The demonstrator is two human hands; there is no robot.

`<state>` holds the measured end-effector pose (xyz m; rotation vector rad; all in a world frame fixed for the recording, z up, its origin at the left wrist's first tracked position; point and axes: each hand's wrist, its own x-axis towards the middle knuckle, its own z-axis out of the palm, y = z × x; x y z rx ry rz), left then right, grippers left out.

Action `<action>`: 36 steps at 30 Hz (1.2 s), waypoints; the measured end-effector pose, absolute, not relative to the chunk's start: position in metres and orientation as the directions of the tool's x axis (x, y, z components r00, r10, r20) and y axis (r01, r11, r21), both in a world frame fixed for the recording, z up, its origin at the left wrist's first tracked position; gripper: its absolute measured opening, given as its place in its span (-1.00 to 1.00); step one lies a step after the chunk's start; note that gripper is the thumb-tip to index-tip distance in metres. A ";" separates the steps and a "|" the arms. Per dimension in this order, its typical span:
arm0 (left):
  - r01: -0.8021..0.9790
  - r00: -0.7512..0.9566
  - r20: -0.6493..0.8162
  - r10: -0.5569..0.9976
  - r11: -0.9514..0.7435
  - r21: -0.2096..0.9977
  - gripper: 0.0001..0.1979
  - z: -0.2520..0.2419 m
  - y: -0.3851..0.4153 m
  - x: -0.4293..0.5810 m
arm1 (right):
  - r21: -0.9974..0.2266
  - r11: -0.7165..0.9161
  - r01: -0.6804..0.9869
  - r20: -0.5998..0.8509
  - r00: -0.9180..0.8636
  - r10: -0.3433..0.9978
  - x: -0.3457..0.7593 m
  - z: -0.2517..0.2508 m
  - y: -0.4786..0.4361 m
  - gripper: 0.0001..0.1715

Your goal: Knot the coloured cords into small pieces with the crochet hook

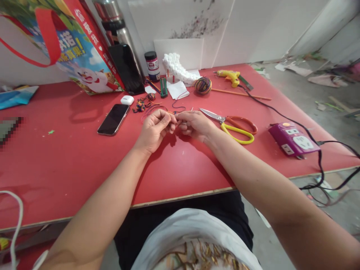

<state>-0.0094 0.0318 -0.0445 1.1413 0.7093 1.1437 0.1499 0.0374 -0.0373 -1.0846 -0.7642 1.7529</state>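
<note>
My left hand and right hand: fingers pinched closed, tips together; can't tell what's gripped. Scissors beside right hand, yarn ball beyond.

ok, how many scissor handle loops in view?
2, on the scissors beside the right hand: red-orange loop farther from the person, yellow loop nearer. Neither looks hidden.

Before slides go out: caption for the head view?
Left hand and right hand close together above a red table, near scissors and multicolored yarn ball.
</note>
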 end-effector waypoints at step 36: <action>-0.229 0.128 -0.187 0.974 0.213 0.950 -0.85 -0.039 0.040 -0.018 | -0.981 -0.121 -0.151 -0.092 -0.187 0.978 0.152 -0.041 0.038 -0.74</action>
